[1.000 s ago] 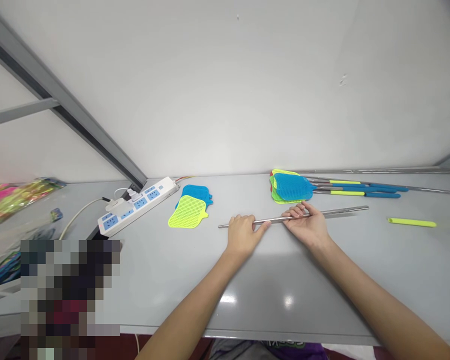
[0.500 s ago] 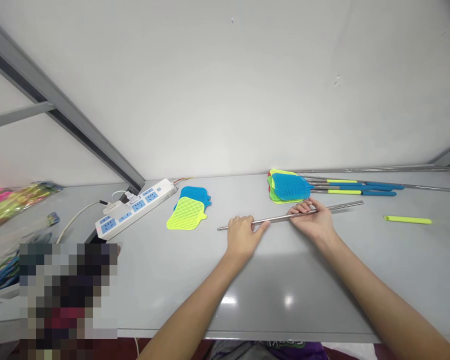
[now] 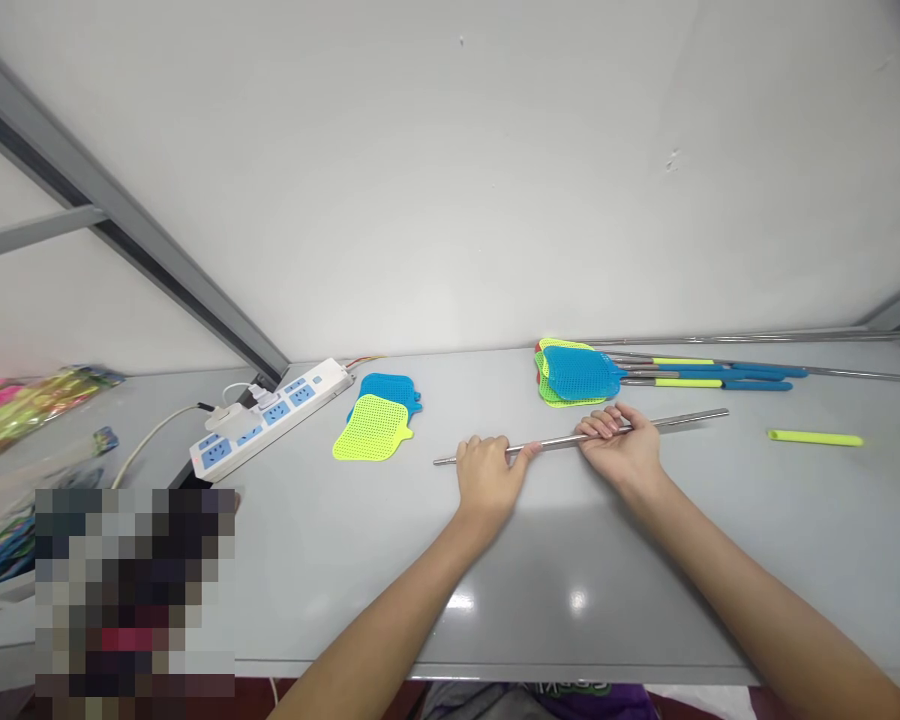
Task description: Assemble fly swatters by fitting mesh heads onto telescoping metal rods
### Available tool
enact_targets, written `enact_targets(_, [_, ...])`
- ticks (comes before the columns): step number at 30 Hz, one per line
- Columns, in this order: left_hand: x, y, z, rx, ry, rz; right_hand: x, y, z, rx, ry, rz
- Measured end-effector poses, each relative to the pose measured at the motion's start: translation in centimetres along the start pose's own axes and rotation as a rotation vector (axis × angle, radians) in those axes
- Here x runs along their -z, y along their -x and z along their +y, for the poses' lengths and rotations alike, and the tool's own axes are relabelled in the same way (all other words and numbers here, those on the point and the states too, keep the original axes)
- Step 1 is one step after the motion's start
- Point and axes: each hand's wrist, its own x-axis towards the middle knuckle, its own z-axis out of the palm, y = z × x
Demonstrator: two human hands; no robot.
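A thin silver metal rod (image 3: 559,441) lies across both my hands, its right end tilted toward the wall. Near its left end, my left hand (image 3: 491,475) is wrapped over it from above. My right hand (image 3: 622,445), palm turned up, has its fingers curled round the rod right of the middle. Just behind that hand rests a pile of fly swatters (image 3: 581,373) with blue and yellow-green heads. Left of my left hand lie a loose yellow-green swatter head (image 3: 373,430) and blue swatter heads (image 3: 386,386). A yellow-green handle tube (image 3: 816,438) sits to the right.
A white power strip (image 3: 274,420) with plugs and cords stands at the left. Long metal rods (image 3: 757,338) run along the wall. Bagged items (image 3: 52,400) lie beyond the metal frame (image 3: 142,215). A pixelated patch hides the lower left of the table.
Both hands still hold the rod in nearly the same place. The fingers of my right hand have shifted slightly on it, and the rod's right end sits a little lower.
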Motion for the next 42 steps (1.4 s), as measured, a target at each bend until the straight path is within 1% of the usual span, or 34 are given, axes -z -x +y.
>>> enact_targets(3, [0.0,0.1,0.1,0.000,-0.004,-0.005,0.2,0.2,0.3,0.038,0.022,-0.037])
enact_targets(13, [-0.2,0.6,0.0,-0.014,-0.021,0.003,0.5,0.8,1.1,0.125,0.063,-0.072])
enact_targets(26, [-0.3,1.0,-0.1,-0.019,-0.018,0.009,0.1,1.4,2.0,0.147,0.083,-0.073])
enact_targets(31, [-0.4,1.2,-0.1,-0.045,-0.018,0.013,0.0,1.7,2.1,0.168,0.107,-0.096])
enact_targets(37, [-0.2,1.1,-0.1,-0.089,-0.003,-0.003,-0.2,2.3,2.5,0.233,0.139,-0.127])
enact_targets(42, [0.0,1.2,0.1,-0.083,0.034,0.009,-0.4,2.7,2.8,0.265,0.154,-0.149])
